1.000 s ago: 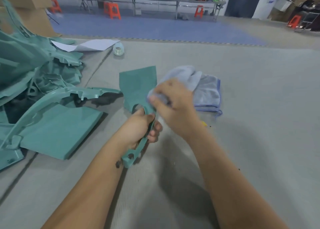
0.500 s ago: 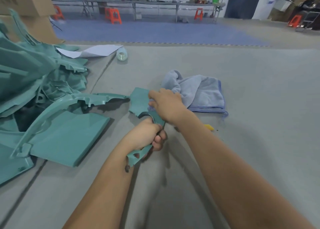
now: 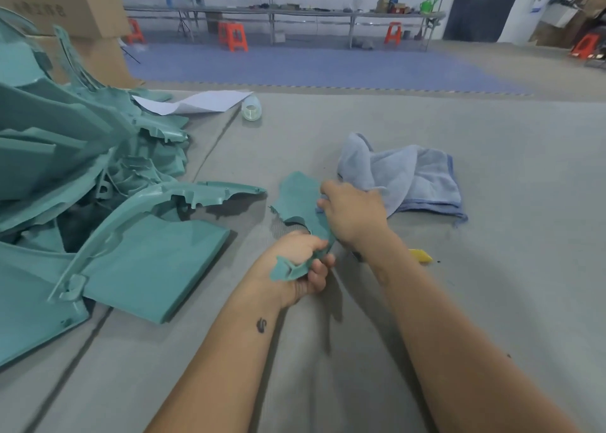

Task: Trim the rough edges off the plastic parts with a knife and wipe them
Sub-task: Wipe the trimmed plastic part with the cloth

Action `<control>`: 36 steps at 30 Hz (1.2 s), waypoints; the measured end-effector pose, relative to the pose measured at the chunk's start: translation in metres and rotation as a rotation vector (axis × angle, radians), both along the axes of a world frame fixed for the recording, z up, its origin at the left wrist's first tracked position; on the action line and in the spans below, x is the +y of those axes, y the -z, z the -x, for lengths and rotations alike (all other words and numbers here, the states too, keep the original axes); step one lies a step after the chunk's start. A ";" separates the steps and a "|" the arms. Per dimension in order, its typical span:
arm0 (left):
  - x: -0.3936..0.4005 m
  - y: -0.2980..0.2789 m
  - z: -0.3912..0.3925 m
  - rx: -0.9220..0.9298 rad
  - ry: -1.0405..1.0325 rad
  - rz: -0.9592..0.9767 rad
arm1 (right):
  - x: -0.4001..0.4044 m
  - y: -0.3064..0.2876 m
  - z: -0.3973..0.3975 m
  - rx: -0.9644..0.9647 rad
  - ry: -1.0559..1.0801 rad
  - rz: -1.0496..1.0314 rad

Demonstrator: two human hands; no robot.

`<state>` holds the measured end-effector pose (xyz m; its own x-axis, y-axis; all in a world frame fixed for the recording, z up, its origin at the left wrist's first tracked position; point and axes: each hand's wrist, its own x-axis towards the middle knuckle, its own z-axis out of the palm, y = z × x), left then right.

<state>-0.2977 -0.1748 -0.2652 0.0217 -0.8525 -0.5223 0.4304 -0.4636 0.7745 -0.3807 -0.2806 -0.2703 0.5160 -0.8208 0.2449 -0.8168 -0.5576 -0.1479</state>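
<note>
Fingers of left hand (image 3: pixel 296 262) curled round teal part (image 3: pixel 300 203) — right hand (image 3: pixel 352 216) pressing cloth (image 3: pixel 410 177)

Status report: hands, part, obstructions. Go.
Left hand gripping teal plastic part at near end. Right hand pressing blue cloth onto it. Yellow knife down beside right wrist. Nothing in the way.

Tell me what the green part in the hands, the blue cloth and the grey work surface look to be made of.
Green part: apparently moulded plastic with a matte teal finish, its thin edge ragged with flash. Blue cloth: soft, fuzzy pile with a stitched darker hem, likely microfibre or terry. Work surface: a grey covering with a fine woven or felt-like texture; exact material unclear.
</note>
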 end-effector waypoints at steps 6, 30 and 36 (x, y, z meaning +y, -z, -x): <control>0.003 -0.003 0.008 -0.105 0.032 0.016 | 0.041 -0.017 0.006 -0.385 -0.206 -0.385; 0.008 0.005 -0.003 0.179 -0.107 0.048 | -0.038 0.002 -0.015 -0.719 0.167 -0.312; 0.003 0.005 0.006 -0.016 -0.201 0.313 | -0.008 -0.029 0.017 -1.557 0.444 -0.498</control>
<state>-0.3035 -0.1723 -0.2701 0.2107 -0.9488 -0.2355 0.4753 -0.1111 0.8728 -0.3980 -0.2890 -0.2410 -0.2222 -0.9739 -0.0464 0.1929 0.0028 -0.9812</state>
